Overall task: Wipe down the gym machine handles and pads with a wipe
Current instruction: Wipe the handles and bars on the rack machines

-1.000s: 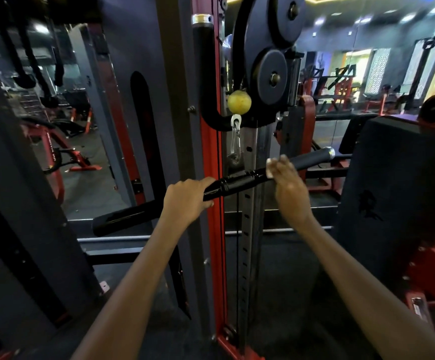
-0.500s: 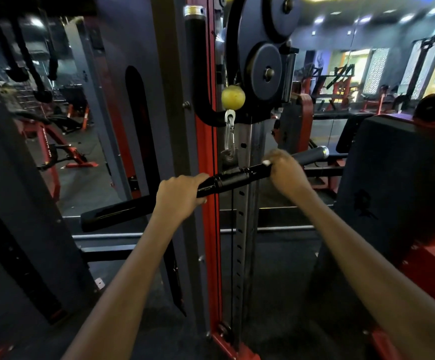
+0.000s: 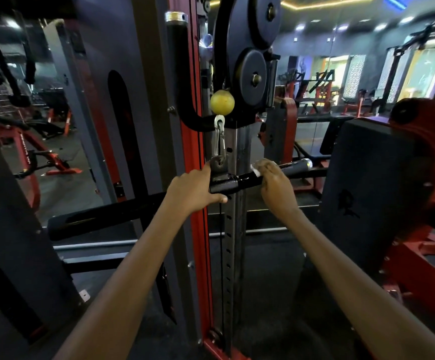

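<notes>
2 hands are on the black bar (image 3: 239, 183) near the middle of the frame. The left hand (image 3: 191, 192) grips the bar just left of its centre bracket (image 3: 218, 165), fingers curled over the top and the thumb tucked underneath. The right hand (image 3: 274, 181) is folded over the bar a little to the right of the bracket, holding a white wipe (image 3: 255, 169) against the metal; only a small corner of the wipe shows at the upper left edge of that hand. Past the right hand the bar runs up and to the right to a silver end cap (image 3: 306, 163). Left of the left hand the bar's dark grip (image 3: 102, 218) slopes down toward the lower left of the frame.

The bracket hangs from a silver snap hook (image 3: 219, 141), and directly above that sits a yellow-green ball (image 3: 222, 102) on the cable. Behind them stands a perforated steel upright (image 3: 228, 255), with a red frame post (image 3: 195, 141) just to its left. 2 black pulley wheels (image 3: 250, 76) fill the upper centre. A large dark pad (image 3: 372, 188) occupies the right side, with red framework (image 3: 429, 162) beyond it. More red and black gym machines stand in the blurred background at the upper right and at the left.
</notes>
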Demonstrator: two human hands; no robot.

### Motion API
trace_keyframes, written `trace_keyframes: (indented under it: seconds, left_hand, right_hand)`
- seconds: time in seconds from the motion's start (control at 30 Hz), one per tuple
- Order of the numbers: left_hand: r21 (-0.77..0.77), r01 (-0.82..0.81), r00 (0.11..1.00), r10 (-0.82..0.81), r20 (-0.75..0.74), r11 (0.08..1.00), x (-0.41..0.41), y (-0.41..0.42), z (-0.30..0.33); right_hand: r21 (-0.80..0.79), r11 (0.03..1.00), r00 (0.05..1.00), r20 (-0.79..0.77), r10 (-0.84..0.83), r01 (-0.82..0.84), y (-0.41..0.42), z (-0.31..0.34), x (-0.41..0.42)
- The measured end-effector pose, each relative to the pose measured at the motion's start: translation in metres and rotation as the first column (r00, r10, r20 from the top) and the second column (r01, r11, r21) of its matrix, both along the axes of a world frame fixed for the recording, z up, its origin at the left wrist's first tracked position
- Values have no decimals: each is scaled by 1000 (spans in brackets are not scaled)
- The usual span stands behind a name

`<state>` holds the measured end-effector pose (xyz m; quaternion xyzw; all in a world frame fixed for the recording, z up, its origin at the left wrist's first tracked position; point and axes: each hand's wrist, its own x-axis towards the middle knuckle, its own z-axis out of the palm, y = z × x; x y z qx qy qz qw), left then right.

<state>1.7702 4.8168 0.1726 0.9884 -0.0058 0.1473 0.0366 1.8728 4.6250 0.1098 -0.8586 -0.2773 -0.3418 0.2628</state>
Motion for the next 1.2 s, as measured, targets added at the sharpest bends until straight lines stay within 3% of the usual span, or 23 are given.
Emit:
trace_keyframes:
  seconds: [0.2, 0.4, 0.53, 0.67, 0.83, 0.97, 1.13, 1.2]
  left_hand:
    - [84, -12, 1000, 11, 16, 996, -1, 4, -3]
    - [110, -29, 976, 4, 218, 994, -23, 8, -14]
    - [18, 96, 936, -97, 338, 995, -29, 11, -17]
    - [197, 221, 949, -257, 183, 955, -21, 15, -12]
    - [297, 195, 977, -213, 29, 935, 2, 9, -1]
    - [307, 161, 981, -186, 54, 938, 7, 5, -7]
    - [253, 146, 984, -166, 62, 957, 6, 5, -6]
    - [256, 125, 986, -148, 73, 959, 8, 4, -8]
  right_hand:
    - [83, 978, 973, -147, -179, 193, -36, 6, 13]
    - [141, 973, 977, -137, -166, 185, -33, 4, 16]
    - [200, 976, 993, -94, -73, 91, -13, 0, -2]
    - [106, 993, 996, 75, 49, -56, 6, -13, -19]
    - [11, 994, 986, 122, 111, -113, 1, -17, -17]
    - [-74, 990, 983, 125, 131, -122, -16, -16, 3]
    - [143, 977, 988, -38, -152, 156, -35, -17, 33]
    - [69, 995, 998, 4, -67, 66, -21, -22, 21]
